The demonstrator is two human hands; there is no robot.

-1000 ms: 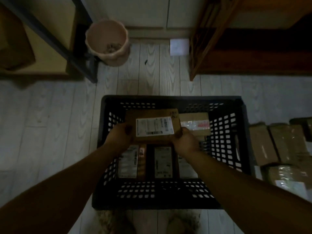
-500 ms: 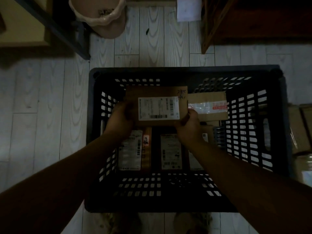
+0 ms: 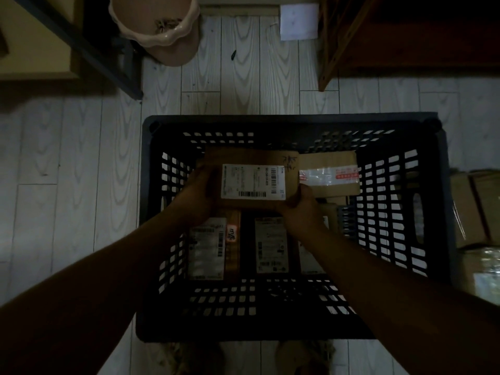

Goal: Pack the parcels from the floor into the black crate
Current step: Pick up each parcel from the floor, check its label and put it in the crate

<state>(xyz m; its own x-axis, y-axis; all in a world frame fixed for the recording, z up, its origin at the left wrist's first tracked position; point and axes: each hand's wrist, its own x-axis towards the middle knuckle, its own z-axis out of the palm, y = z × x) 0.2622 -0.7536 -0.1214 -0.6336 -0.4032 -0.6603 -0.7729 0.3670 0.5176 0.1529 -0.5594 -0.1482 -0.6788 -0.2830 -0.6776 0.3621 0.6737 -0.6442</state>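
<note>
Left hand (image 3: 198, 194) and right hand (image 3: 303, 209) grip a brown cardboard parcel (image 3: 253, 182) by its ends, level, to lie flat in the black plastic crate (image 3: 292, 121)

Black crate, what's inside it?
A taped parcel at the back right and at least three labelled parcels along the near side, the rightmost partly covered by the right forearm. The left hand and right hand hold a fifth parcel above them, hiding whatever lies beneath.
</note>
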